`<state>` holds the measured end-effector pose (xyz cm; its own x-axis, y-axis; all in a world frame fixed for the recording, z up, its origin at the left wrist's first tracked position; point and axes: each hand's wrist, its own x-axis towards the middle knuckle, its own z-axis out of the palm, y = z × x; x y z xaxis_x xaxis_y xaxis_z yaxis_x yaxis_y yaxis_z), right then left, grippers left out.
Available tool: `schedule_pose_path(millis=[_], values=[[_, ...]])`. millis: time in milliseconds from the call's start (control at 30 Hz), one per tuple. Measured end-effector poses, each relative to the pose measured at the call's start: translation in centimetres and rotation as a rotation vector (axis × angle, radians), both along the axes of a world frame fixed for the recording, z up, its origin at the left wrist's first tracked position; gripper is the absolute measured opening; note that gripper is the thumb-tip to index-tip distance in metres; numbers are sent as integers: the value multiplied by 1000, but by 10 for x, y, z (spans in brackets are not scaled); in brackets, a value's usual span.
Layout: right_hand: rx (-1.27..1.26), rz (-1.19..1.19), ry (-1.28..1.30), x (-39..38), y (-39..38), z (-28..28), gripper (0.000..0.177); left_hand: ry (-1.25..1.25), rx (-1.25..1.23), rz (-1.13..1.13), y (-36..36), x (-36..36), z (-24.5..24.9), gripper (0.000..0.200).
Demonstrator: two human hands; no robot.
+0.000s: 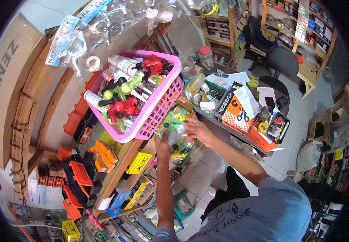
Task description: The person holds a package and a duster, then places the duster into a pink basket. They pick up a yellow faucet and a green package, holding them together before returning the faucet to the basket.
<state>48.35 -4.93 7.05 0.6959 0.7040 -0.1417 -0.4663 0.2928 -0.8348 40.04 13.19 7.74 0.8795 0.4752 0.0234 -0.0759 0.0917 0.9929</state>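
Note:
A clear plastic packet with green items in it (172, 124) is between my two hands, beside the lower right side of a pink basket. My left hand (163, 142) grips the packet from below, its fingers partly hidden behind the plastic. On the packet's right edge, my right hand (197, 131) pinches the plastic with bent fingers. The pink plastic basket (158, 109) rests tilted in view on a wooden shelf and is heaped with white-bodied bottles, red and green spray heads and other small goods. More packaged goods (179, 156) lie just beneath my hands.
An orange box (237, 111) and a black tray of tools (278, 127) stand on the desk to the right. Orange toolboxes (79, 173) and yellow boxes (139, 162) fill the shelves at left. Hanging plastic packages (102, 30) cross the top. A green stool (183, 203) stands below.

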Motion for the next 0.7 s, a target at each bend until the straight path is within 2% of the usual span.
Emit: schedule_pose_path(millis=[33,100,133,200,267,333,367,400,433,533,567,633,667,700], values=[[-2,-61,33,3,4,6,59,13,7,-5,7,15,-4,35],[-40,-129,99,7,10,5,59,234,-343,82,26,41,-14,31],[-27,-134,102,3,9,1,59,237,-329,78,58,42,-63,31],[56,41,319,-15,-5,-10,47,-247,865,-207,123,83,-145,32],[54,173,459,-41,-25,-22,43,-243,883,-196,122,81,-151,32],[-8,247,509,-72,-53,-60,42,-207,912,-152,117,-24,-186,31],[-133,283,581,-86,-65,-86,42,-183,926,-129,114,-77,-200,31],[-257,320,651,-101,-80,-110,41,-158,943,-106,107,-99,-198,31],[-290,352,636,-118,-101,-126,41,-137,964,-87,113,-73,-191,31],[-483,406,654,-148,-160,-172,43,-87,1033,-72,136,143,-112,31],[-526,407,623,-149,-177,-176,44,-64,1056,-82,133,171,-100,31],[-566,406,518,-128,-201,-131,41,-13,1100,-89,131,166,-101,31],[-560,398,522,-129,-208,-162,41,-2,1127,-78,130,169,-95,31],[-540,346,202,-127,-218,-211,36,3,1155,-61,127,173,-84,31]])
